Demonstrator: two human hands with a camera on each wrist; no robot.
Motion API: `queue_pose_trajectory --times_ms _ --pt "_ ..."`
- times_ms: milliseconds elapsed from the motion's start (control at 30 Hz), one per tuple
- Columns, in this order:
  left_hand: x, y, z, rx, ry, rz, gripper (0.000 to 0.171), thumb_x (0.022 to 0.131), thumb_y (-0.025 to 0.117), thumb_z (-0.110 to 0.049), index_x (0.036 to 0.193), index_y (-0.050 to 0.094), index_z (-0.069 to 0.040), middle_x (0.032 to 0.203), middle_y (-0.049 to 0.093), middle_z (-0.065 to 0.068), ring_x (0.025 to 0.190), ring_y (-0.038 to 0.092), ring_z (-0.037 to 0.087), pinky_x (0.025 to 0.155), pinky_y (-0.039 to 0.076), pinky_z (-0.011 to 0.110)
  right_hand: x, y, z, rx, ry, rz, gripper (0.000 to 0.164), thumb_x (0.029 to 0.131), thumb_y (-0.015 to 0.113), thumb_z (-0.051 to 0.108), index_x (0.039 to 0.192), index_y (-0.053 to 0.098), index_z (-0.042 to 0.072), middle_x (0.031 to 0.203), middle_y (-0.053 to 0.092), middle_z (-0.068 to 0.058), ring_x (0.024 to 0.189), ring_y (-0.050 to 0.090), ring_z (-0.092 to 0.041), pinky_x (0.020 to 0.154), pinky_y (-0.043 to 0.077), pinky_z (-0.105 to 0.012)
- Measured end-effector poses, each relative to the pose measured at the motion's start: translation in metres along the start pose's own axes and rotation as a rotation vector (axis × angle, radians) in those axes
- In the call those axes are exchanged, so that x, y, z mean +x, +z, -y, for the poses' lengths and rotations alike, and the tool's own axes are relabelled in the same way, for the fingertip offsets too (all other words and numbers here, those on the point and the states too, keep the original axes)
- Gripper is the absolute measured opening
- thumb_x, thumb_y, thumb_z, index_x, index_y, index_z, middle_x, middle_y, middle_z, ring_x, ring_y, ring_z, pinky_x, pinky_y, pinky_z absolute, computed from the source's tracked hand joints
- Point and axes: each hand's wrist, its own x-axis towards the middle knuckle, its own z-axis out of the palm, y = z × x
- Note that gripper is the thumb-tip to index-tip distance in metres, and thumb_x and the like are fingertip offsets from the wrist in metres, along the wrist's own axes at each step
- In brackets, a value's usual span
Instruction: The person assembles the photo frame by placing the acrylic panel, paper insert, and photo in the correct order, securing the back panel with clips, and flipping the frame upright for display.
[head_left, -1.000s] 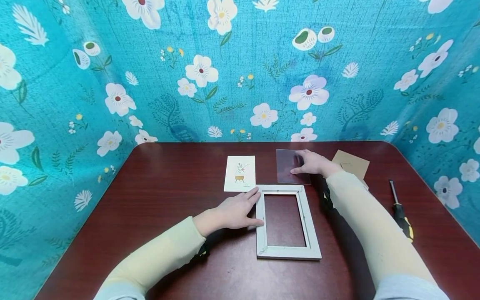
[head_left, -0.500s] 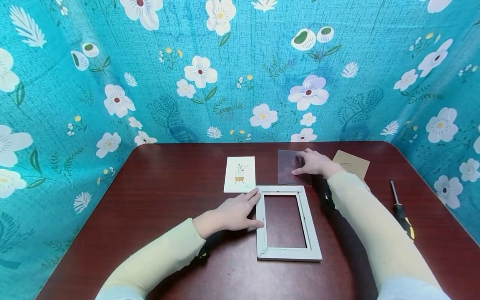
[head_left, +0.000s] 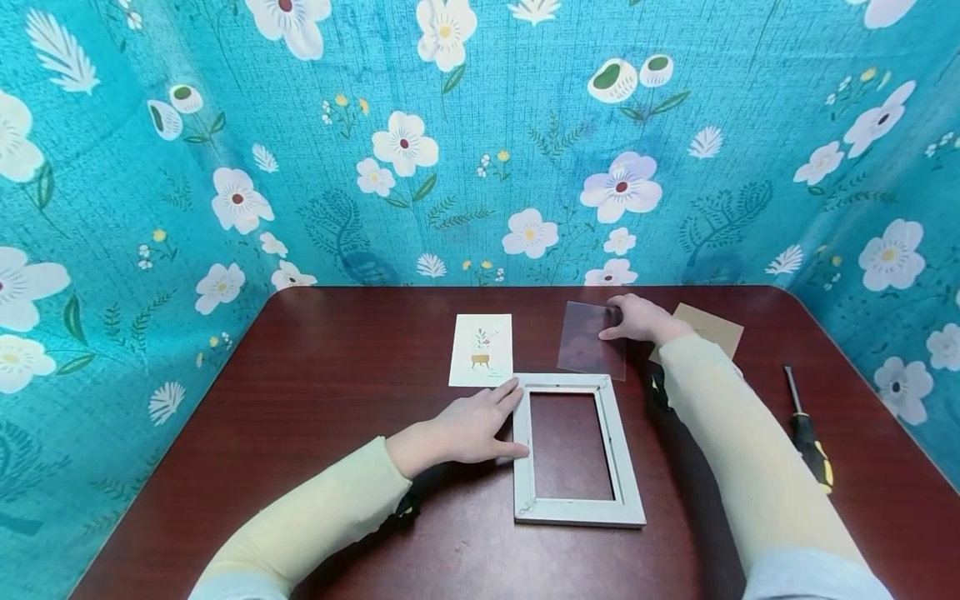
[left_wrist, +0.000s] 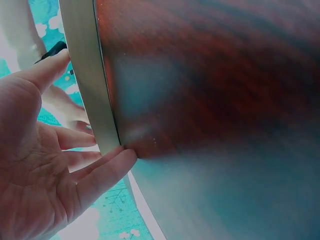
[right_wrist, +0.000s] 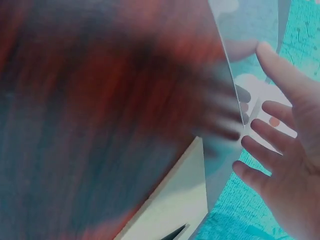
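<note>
A white picture frame (head_left: 625, 450) lies flat on the dark red table. My left hand (head_left: 472, 425) rests along its left side, fingers and thumb spread; in the left wrist view the fingertips (left_wrist: 127, 155) touch the frame's edge (left_wrist: 92, 75). Beyond the frame, my right hand (head_left: 639, 318) holds a clear sheet (head_left: 585, 346) by its right side. The right wrist view has the thumb tip at the clear sheet (right_wrist: 247, 25), the other fingers (right_wrist: 260, 150) spread below. The hand hides the sheet's upper right corner in the head view.
A cream card with a potted-plant drawing (head_left: 481, 346) lies left of the sheet. Behind the right forearm is a brown backing board (head_left: 712, 327), partly hidden. A screwdriver (head_left: 804, 433) lies at the far right. A floral blue cloth (head_left: 450, 167) hangs behind the table (head_left: 337, 358).
The clear sheet has shifted slightly right and turned, its lower right corner now nearer the frame. My right hand has moved a little right with it. My left hand stays on the frame.
</note>
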Motion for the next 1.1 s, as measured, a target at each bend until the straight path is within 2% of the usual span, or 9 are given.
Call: queue_pose_trajectory --times_ms 167,467,733,967,1100 --pt "-0.0001 -0.0017 -0.0015 0.002 -0.005 0.007 0.089 0.091 0.052 -0.064 0.154 0.025 -0.007 0.160 0.017 0.007 0.140 0.032 0.025 0.098 0.045 0.037 0.0033 -0.0029 -0.0046 0.038 -0.011 0.031 0.082 0.086 0.075 0.029 0.140 0.033 -0.015 0.133 0.043 -0.035 0.118 0.044 -0.045 0.103 0.033 -0.059" --pt "0.0000 -0.0028 0.0015 0.006 0.001 -0.005 0.088 0.091 0.053 -0.063 0.153 0.026 -0.006 0.160 0.018 0.008 0.138 0.035 0.027 0.092 0.049 0.038 0.0072 -0.0053 0.0018 0.010 0.010 0.015 0.081 0.083 0.078 0.028 0.141 0.037 -0.010 0.134 0.043 -0.031 0.119 0.044 -0.044 0.103 0.032 -0.060" --pt "0.0009 -0.0010 0.0002 0.011 0.005 0.003 0.089 0.091 0.052 -0.064 0.153 0.025 -0.007 0.160 0.017 0.007 0.138 0.034 0.027 0.092 0.048 0.038 0.0061 -0.0053 -0.0007 0.031 0.029 0.021 0.080 0.081 0.079 0.026 0.140 0.039 -0.011 0.131 0.041 -0.034 0.119 0.038 -0.045 0.103 0.032 -0.059" --pt "0.0016 -0.0001 0.0011 0.007 0.009 0.000 0.089 0.091 0.052 -0.064 0.154 0.025 -0.007 0.160 0.016 0.007 0.139 0.034 0.027 0.091 0.049 0.038 0.0060 -0.0077 -0.0020 -0.005 0.055 0.006 0.073 0.079 0.080 0.031 0.129 0.050 -0.013 0.119 0.045 -0.033 0.110 0.039 -0.044 0.095 0.038 -0.058" --pt "0.0014 0.0006 0.0016 0.006 0.007 0.000 0.088 0.091 0.052 -0.063 0.153 0.025 -0.006 0.160 0.016 0.007 0.139 0.034 0.027 0.092 0.048 0.039 0.0030 -0.0081 -0.0009 -0.007 0.093 -0.011 0.072 0.078 0.081 0.035 0.124 0.050 -0.011 0.117 0.042 -0.032 0.108 0.040 -0.043 0.091 0.040 -0.058"
